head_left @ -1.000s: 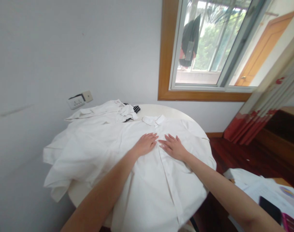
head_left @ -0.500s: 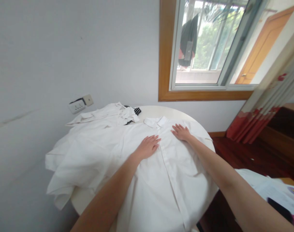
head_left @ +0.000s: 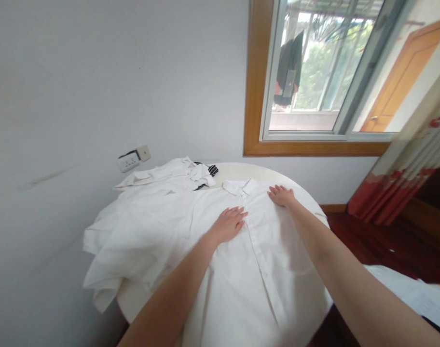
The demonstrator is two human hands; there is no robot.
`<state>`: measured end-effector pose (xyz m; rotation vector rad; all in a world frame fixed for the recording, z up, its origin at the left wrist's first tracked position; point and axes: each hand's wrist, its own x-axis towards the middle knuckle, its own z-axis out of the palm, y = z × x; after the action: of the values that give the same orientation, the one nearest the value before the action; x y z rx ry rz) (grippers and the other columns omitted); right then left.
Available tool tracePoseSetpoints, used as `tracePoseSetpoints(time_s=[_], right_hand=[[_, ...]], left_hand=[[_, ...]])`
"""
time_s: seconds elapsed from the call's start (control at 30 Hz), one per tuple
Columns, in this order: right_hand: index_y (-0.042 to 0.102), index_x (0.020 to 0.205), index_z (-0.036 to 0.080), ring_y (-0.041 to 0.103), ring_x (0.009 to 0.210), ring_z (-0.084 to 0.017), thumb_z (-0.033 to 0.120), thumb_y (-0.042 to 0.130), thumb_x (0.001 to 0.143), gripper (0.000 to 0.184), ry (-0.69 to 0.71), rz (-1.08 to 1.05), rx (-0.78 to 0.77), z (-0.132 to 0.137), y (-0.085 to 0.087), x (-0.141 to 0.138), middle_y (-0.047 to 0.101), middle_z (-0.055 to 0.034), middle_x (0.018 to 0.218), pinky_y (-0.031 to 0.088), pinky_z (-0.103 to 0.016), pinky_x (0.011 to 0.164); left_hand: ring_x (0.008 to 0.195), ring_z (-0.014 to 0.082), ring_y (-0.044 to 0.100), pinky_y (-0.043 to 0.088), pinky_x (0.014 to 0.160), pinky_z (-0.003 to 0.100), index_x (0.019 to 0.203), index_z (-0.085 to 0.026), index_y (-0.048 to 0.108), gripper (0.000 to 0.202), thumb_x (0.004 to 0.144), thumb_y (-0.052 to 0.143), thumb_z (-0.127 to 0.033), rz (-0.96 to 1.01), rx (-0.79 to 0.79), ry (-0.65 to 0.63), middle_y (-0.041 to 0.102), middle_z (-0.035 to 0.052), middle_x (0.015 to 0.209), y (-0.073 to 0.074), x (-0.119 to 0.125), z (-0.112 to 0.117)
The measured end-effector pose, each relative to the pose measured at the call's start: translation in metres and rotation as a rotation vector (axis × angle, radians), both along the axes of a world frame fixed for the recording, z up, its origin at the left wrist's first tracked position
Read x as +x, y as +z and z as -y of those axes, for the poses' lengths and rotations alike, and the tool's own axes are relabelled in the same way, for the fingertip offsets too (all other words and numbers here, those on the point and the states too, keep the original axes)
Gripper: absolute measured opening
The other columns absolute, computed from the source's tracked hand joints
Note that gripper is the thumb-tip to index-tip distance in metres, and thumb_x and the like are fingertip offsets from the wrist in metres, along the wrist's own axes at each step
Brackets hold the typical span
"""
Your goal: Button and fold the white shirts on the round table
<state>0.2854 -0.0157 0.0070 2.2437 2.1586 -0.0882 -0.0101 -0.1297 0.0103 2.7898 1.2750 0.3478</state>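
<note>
Soft daylight comes through the wood-framed glass window (head_left: 314, 82), washing out detail on the white cotton button-up shirt (head_left: 256, 270). Shadows are faint. Lines bow near the edges; the lower right corner blurs.

A white shirt (head_left: 256, 260) lies spread flat, front up, on the round table (head_left: 238, 169). It is buttoned down the middle, its collar (head_left: 240, 186) at the far side, its hem hanging over the near edge.

Has slid the right hand (head_left: 282, 195) off the button strip (head_left: 259, 262), far and rightward across the white shirt (head_left: 220, 284), to lie flat just right of the collar (head_left: 240, 186). No longer fingertip to fingertip with the left hand (head_left: 230, 224); now apart from it.
</note>
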Motion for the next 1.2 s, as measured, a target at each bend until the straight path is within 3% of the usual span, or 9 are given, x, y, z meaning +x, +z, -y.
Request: tracePoseSetpoints(time_s=[0.17, 0.3, 0.43, 0.53, 0.7, 0.83, 1.03, 1.13, 1.2], right_hand=[[0.020, 0.149, 0.029, 0.011, 0.142, -0.028, 0.052, 0.010, 0.094, 0.060, -0.066, -0.036, 0.024, -0.006, -0.002, -0.003, 0.013, -0.0059, 0.157, 0.013, -0.061, 0.107], [0.027, 0.147, 0.029, 0.016, 0.140, -0.031, 0.048, 0.015, 0.094, 0.057, -0.058, -0.021, 0.102, -0.001, -0.001, -0.010, 0.021, -0.0067, 0.155, 0.012, -0.066, 0.105], [0.036, 0.142, 0.025, 0.018, 0.140, -0.027, 0.035, 0.023, 0.094, 0.050, 0.115, 0.033, 0.300, 0.003, 0.000, -0.030, 0.030, -0.0071, 0.151, 0.008, -0.060, 0.108], [0.040, 0.139, 0.024, 0.024, 0.138, -0.022, 0.033, 0.021, 0.095, 0.048, 0.176, -0.014, 0.222, -0.001, 0.000, -0.047, 0.033, -0.0060, 0.150, 0.019, -0.049, 0.110], [0.036, 0.141, 0.027, 0.031, 0.134, -0.027, 0.045, 0.021, 0.095, 0.052, 0.093, -0.042, 0.135, -0.019, 0.003, -0.055, 0.032, -0.0082, 0.150, 0.029, -0.052, 0.102], [0.034, 0.143, 0.030, 0.029, 0.135, -0.027, 0.049, 0.018, 0.094, 0.054, 0.039, -0.045, 0.112, -0.027, 0.003, -0.055, 0.031, -0.0078, 0.150, 0.028, -0.052, 0.102], [0.024, 0.147, 0.028, 0.020, 0.140, -0.027, 0.051, 0.014, 0.095, 0.058, 0.019, -0.060, 0.063, -0.025, 0.002, -0.059, 0.018, -0.0085, 0.156, 0.021, -0.053, 0.107], [0.030, 0.145, 0.026, 0.016, 0.141, -0.029, 0.051, 0.024, 0.094, 0.057, 0.048, -0.039, 0.074, -0.012, 0.010, -0.060, 0.013, -0.0094, 0.156, 0.017, -0.056, 0.108], [0.038, 0.141, 0.024, 0.014, 0.142, -0.029, 0.046, 0.033, 0.093, 0.053, 0.107, 0.004, 0.111, 0.003, 0.018, -0.063, 0.018, -0.0090, 0.155, 0.014, -0.058, 0.109]], left_hand=[[0.138, 0.0174, 0.030, 0.021, 0.114, 0.043, 0.137, -0.031, 0.041, 0.046, 0.097, 0.023, -0.041, 0.001, -0.003, 0.001, 0.036, 0.0002, 0.149, 0.001, 0.000, 0.001], [0.138, 0.0169, 0.029, 0.020, 0.114, 0.043, 0.138, -0.031, 0.041, 0.046, 0.097, 0.022, -0.041, 0.005, 0.006, 0.006, 0.036, 0.0002, 0.149, -0.001, -0.001, 0.001], [0.138, 0.0172, 0.029, 0.021, 0.114, 0.044, 0.138, -0.031, 0.040, 0.046, 0.097, 0.022, -0.041, 0.007, 0.022, 0.008, 0.036, 0.0004, 0.150, -0.003, 0.000, 0.000], [0.138, 0.0176, 0.030, 0.022, 0.114, 0.044, 0.138, -0.030, 0.041, 0.046, 0.097, 0.022, -0.041, 0.005, 0.023, 0.008, 0.036, 0.0007, 0.149, -0.002, 0.000, 0.001], [0.138, 0.0168, 0.029, 0.022, 0.114, 0.043, 0.137, -0.031, 0.042, 0.046, 0.097, 0.022, -0.040, 0.005, 0.027, 0.010, 0.037, -0.0002, 0.149, 0.000, 0.000, 0.003], [0.139, 0.0167, 0.029, 0.021, 0.114, 0.043, 0.137, -0.032, 0.041, 0.046, 0.097, 0.022, -0.040, 0.007, 0.025, 0.015, 0.036, -0.0010, 0.149, -0.002, 0.000, 0.002], [0.139, 0.0174, 0.028, 0.020, 0.115, 0.046, 0.138, -0.033, 0.039, 0.045, 0.097, 0.022, -0.041, 0.005, 0.007, 0.018, 0.035, -0.0011, 0.150, -0.001, -0.001, 0.002], [0.139, 0.0180, 0.028, 0.016, 0.114, 0.052, 0.137, -0.036, 0.039, 0.044, 0.097, 0.022, -0.040, 0.010, 0.011, 0.034, 0.035, -0.0021, 0.150, -0.001, -0.001, 0.002], [0.139, 0.0190, 0.028, 0.015, 0.113, 0.055, 0.137, -0.037, 0.039, 0.044, 0.096, 0.022, -0.040, 0.016, 0.013, 0.039, 0.034, -0.0026, 0.150, -0.002, -0.001, 0.001]])
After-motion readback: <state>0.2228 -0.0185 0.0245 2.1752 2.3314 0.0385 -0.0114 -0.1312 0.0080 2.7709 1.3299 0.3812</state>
